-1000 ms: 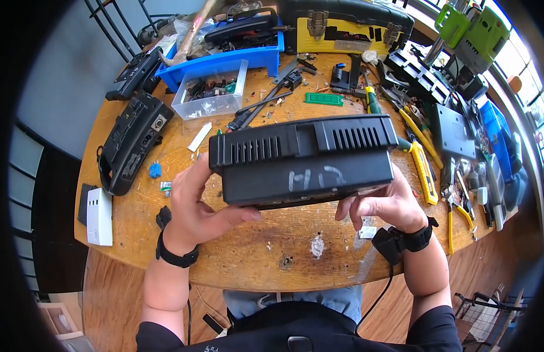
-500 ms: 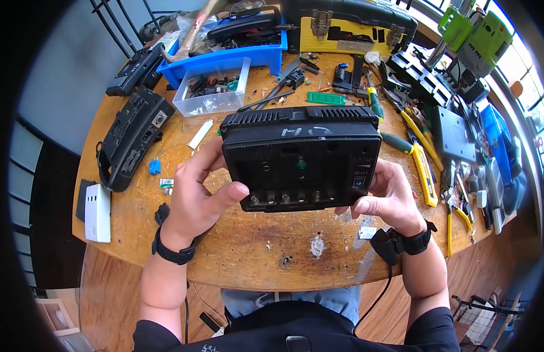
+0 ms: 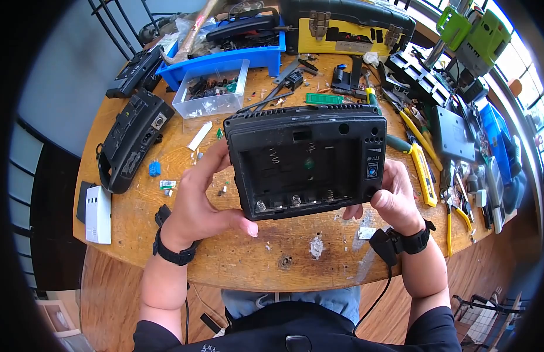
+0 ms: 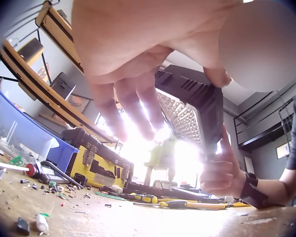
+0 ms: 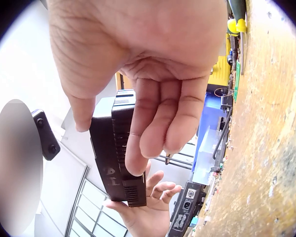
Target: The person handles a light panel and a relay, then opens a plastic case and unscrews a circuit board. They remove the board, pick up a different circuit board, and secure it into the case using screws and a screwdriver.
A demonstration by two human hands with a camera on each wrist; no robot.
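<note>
A black LED video light [image 3: 307,126] is held up above the workbench between both hands. Its battery compartment [image 3: 310,170], with coil springs along the lower edge, faces the head camera. The left hand [image 3: 198,202] holds the light's left side, thumb at the lower corner, fingers behind. In the left wrist view the grid of small LEDs [image 4: 180,118] shows on the far face. My right hand [image 3: 398,202] grips the right side, thumb on the front lower corner, fingers curled behind. Handwritten pale marks [image 5: 110,176] show on the casing in the right wrist view.
A clear bin of small parts [image 3: 210,97] and a blue crate [image 3: 225,58] stand behind. Pliers [image 3: 459,217], a yellow cutter [image 3: 423,176] and screwdrivers lie at the right. A black device [image 3: 134,141] and a white box [image 3: 99,214] are at the left.
The light has tilted from showing its vented, marked edge to showing the battery compartment. Both hands stay on its sides, and the left thumb has shifted slightly.
</note>
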